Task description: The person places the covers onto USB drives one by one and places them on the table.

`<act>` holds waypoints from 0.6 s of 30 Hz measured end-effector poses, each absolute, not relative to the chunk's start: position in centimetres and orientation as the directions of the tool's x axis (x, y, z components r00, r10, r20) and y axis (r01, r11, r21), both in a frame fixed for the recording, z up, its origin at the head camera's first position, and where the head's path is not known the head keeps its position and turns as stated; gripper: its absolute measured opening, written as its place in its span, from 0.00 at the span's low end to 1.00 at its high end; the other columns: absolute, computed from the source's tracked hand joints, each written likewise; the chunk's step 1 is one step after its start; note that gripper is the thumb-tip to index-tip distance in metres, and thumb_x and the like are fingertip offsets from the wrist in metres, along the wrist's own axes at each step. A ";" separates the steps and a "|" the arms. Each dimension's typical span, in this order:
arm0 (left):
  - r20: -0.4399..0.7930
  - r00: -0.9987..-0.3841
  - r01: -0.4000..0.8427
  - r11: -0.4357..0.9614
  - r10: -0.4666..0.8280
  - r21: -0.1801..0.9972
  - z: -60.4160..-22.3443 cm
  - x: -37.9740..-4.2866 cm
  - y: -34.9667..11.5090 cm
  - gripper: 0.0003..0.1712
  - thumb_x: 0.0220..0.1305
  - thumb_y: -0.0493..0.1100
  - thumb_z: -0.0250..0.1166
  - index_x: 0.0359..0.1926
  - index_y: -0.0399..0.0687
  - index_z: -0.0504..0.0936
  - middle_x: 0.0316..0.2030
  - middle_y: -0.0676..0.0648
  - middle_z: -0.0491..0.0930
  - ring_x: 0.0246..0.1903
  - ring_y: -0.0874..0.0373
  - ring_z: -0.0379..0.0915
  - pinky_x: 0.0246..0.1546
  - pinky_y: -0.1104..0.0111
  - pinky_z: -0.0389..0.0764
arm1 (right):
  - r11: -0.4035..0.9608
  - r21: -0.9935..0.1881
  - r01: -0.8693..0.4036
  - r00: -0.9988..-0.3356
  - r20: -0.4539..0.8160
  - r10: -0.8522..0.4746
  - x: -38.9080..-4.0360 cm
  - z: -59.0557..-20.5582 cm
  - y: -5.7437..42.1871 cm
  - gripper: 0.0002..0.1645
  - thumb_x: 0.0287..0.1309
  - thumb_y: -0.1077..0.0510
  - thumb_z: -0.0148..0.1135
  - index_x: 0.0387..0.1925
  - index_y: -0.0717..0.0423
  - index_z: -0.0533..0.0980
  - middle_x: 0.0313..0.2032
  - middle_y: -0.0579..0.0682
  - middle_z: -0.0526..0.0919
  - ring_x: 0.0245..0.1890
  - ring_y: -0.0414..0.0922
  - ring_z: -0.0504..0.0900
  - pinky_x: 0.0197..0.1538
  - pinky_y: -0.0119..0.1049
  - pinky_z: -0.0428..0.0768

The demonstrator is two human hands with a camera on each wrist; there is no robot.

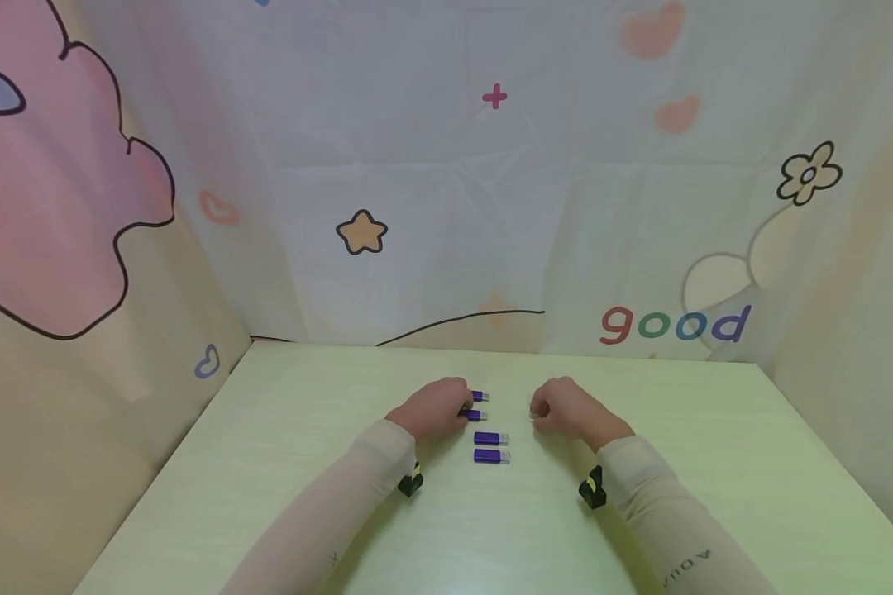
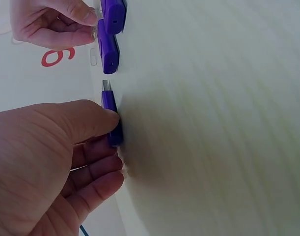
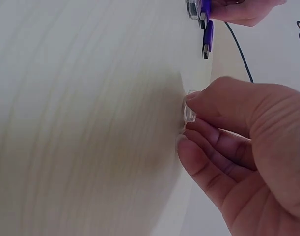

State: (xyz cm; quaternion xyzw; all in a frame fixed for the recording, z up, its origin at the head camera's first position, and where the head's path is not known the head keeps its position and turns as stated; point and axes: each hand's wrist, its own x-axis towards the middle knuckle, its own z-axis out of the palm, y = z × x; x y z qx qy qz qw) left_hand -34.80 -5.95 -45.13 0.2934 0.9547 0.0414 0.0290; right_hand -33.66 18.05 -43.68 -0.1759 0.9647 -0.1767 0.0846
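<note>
My left hand (image 1: 433, 408) pinches an uncapped purple USB flash drive (image 1: 475, 416), its metal plug pointing right. In the left wrist view the thumb lies along the side of that drive (image 2: 112, 132). Just beyond it, another uncapped drive (image 1: 480, 397) lies on the table beside the fingers. My right hand (image 1: 571, 408) holds a small clear plastic cap (image 3: 189, 113) between thumb and fingers, low over the tabletop. A gap separates cap and plug. Nearer to me are a drive with a clear cap on its plug (image 1: 489, 439) and a second such drive (image 1: 489, 456).
Everything lies on a pale wood-grain table (image 1: 268, 512). A small clear piece (image 2: 93, 56) shows beyond the drives in the left wrist view. A printed cloth (image 1: 417, 273) hangs behind the table's far edge and along both sides.
</note>
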 end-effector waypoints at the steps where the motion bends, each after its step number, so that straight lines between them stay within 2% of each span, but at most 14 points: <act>1: -0.031 -0.825 0.559 0.823 0.564 0.096 -45.0 -34.8 -5.9 0.04 0.59 0.45 0.66 0.31 0.52 0.82 0.29 0.55 0.73 0.29 0.61 0.67 0.33 0.72 0.72 | 0.877 -0.369 -0.307 -0.924 -0.105 -0.368 -33.7 -43.7 18.1 0.06 0.49 0.59 0.70 0.33 0.50 0.83 0.31 0.45 0.81 0.32 0.43 0.74 0.43 0.38 0.79; 18: -0.077 -0.850 0.511 0.850 0.522 0.127 -44.5 -34.3 -5.7 0.06 0.54 0.43 0.69 0.28 0.51 0.80 0.24 0.55 0.75 0.26 0.61 0.69 0.31 0.72 0.72 | 0.881 -0.347 -0.322 -0.918 -0.115 -0.380 -34.4 -43.7 18.0 0.07 0.43 0.57 0.73 0.23 0.47 0.79 0.25 0.44 0.77 0.29 0.43 0.73 0.35 0.34 0.75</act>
